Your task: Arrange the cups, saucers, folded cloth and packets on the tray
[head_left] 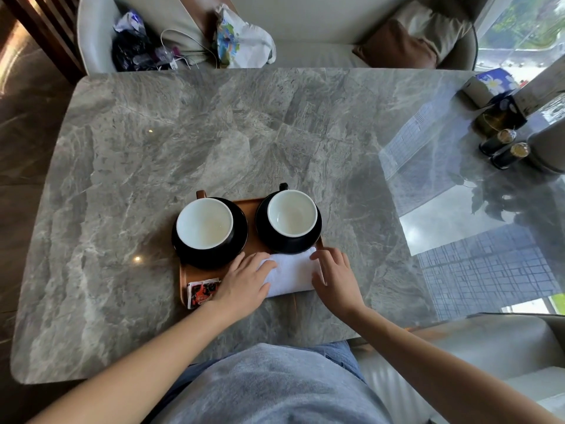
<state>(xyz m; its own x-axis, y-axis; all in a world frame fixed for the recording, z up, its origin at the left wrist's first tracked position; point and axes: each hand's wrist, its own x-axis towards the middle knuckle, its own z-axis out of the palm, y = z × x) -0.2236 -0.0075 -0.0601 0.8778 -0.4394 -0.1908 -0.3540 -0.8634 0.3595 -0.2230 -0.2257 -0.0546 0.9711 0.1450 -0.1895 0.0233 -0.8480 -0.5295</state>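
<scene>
Nearly everything seems to be on the brown tray (184,275), which sits on the gray bench (128,166) close to the person.

At the near left corner of the tray lie the red and white packets (203,291), stacked together. Behind them stands the left cup (204,223), white inside and empty, on its black saucer (240,237).

Next comes the left hand (244,283). Its fingers are laid out fairly flat, and they rest on the left edge of the white folded cloth (290,272). The cloth lies at the near right part of the tray, just in front of the second saucer.

Behind the cloth stands the right cup (292,213), also empty, on its own black saucer (305,247). The two saucers sit side by side and do not touch.

The right hand (334,276) has bent fingers, with the tips on the right edge of the cloth. I cannot tell if it pinches the cloth or only presses it.

I think the job is almost done. The cups, saucers and packets look placed. Only the cloth looks left to do: it likely needs to be set straight, and then both hands can let go.
</scene>
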